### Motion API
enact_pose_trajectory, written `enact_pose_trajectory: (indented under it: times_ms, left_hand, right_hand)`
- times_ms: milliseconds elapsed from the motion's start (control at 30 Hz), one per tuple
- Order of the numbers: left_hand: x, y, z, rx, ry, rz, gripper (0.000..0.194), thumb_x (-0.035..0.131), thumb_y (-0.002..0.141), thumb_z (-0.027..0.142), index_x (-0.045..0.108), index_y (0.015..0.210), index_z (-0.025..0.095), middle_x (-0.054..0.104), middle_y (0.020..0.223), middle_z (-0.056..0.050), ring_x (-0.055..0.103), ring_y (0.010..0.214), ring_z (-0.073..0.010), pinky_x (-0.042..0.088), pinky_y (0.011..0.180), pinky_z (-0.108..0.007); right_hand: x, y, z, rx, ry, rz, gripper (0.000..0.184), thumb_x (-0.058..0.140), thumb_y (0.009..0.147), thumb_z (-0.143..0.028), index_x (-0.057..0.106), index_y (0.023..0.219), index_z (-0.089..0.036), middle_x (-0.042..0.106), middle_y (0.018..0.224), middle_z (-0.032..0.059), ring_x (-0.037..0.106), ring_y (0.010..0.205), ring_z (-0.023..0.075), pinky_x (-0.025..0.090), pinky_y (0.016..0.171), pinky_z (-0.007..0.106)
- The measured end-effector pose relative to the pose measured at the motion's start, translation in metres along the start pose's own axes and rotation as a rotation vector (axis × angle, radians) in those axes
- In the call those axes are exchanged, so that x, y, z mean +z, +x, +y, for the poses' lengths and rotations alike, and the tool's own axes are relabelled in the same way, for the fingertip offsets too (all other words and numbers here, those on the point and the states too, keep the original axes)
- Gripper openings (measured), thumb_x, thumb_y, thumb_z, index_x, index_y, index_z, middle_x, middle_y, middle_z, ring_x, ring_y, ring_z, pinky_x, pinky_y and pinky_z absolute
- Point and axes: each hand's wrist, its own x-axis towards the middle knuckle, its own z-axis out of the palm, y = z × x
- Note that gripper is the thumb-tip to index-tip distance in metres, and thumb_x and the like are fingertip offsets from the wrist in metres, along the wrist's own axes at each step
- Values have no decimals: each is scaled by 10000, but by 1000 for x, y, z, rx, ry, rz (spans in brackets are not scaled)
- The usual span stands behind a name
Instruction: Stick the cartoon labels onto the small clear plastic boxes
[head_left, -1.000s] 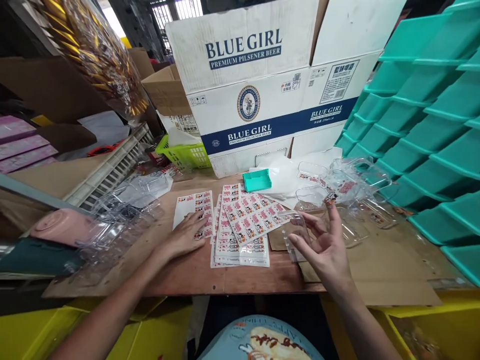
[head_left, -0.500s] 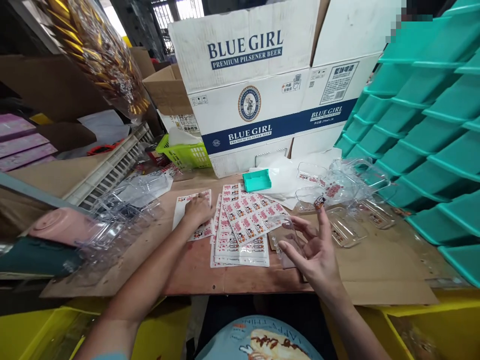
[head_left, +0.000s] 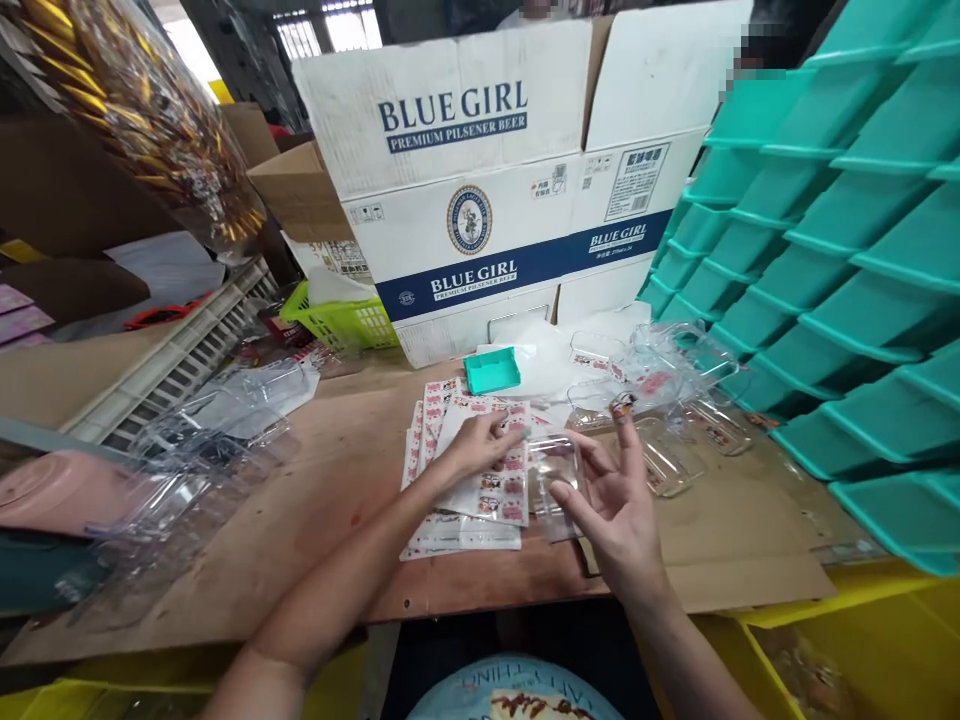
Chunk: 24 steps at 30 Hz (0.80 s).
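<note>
My left hand (head_left: 482, 446) lies over a partly used sticker sheet (head_left: 469, 493), fingers closed at its upper right edge. Bare white backing shows on this sheet's left, pink and orange stickers along its right. Beneath it is a loose stack of similar sticker sheets (head_left: 461, 535). In my right hand (head_left: 619, 500) is a clear plastic case (head_left: 553, 490), held upright between the thumb and the lower fingers. The right index finger points up, with a small cartoon sticker (head_left: 622, 405) on its tip. My left fingertips are close to the case's left edge.
A small teal tray (head_left: 492, 371) sits behind the sheets. Clear cases (head_left: 675, 465) with stickers lie at right, more clear plastic pieces (head_left: 202, 450) at left. A white beer carton (head_left: 480, 230) stands behind. Teal bins (head_left: 847, 290) are stacked at right; a green basket (head_left: 352, 322) stands back left.
My left hand has moved right from the table's left side onto the stack, bringing the sticker sheet along. My right hand keeps the case and the fingertip sticker. The view has shifted slightly.
</note>
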Motion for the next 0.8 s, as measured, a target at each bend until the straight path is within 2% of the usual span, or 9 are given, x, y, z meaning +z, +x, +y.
enact_pose_trajectory:
  times_ms: [100,167,267,300,400,533,633,700,800]
  left_hand:
    - [-9,19,-11,67,131,134,331,565,916,315,640,1193,152,660,1010,-101,623,956,-234,478,869,-376]
    - [-17,33,-24,93,242,201,306,606,876,224,640,1174,167,621,1141,-130,540,1142,-292,404,996,-465]
    - [-23,48,-42,119,359,213,111,597,861,164,686,926,184,651,1003,-104,540,1090,-296,398,987,-496]
    - [-25,50,-45,129,374,217,125,556,889,167,679,880,186,653,962,-98,547,1054,-282,411,971,-481]
    - [-34,51,-51,175,407,230,235,428,960,179,662,941,185,645,1011,-103,538,1058,-251,415,980,-442]
    - [-37,54,-53,241,460,137,221,540,914,187,641,1110,181,626,1140,-106,496,1169,-263,394,1028,-439]
    - [-33,56,-55,254,504,73,162,540,907,166,683,983,168,643,1020,-107,510,1110,-276,425,983,-436]
    - [-32,52,-55,259,522,67,210,482,942,182,689,902,169,640,981,-107,510,1073,-279,420,982,-454]
    - [-36,35,-53,280,525,41,236,467,965,233,692,912,185,645,987,-96,527,1039,-272,426,982,-470]
  right_hand:
    - [0,-3,8,40,81,-23,1033,785,772,-330,101,1545,-386,577,1302,86,559,1263,262,470,1079,472]
    - [-1,-5,13,48,119,-21,1013,768,795,-315,92,1545,-385,564,1328,88,554,1273,258,456,1091,480]
    - [-3,-8,17,53,134,-27,1004,770,799,-299,102,1545,-381,556,1349,90,541,1292,252,452,1095,472]
    - [-5,-8,16,52,124,-23,1010,777,792,-298,110,1545,-382,559,1348,88,540,1294,251,454,1094,465]
    - [-13,-6,13,32,73,18,1018,789,779,-312,126,1547,-389,578,1327,78,549,1285,244,459,1092,449]
    - [-14,-1,9,27,72,50,1002,770,797,-334,111,1551,-388,578,1327,85,571,1258,252,470,1076,465]
    - [-9,-2,7,13,81,21,1027,794,770,-328,126,1548,-380,581,1320,93,563,1265,262,456,1091,476]
    - [-11,-4,5,-11,71,2,1046,807,755,-309,127,1547,-378,587,1310,92,549,1280,260,431,1113,477]
    - [-19,-6,2,-42,37,14,1023,790,779,-287,121,1546,-382,592,1303,85,536,1291,246,436,1109,463]
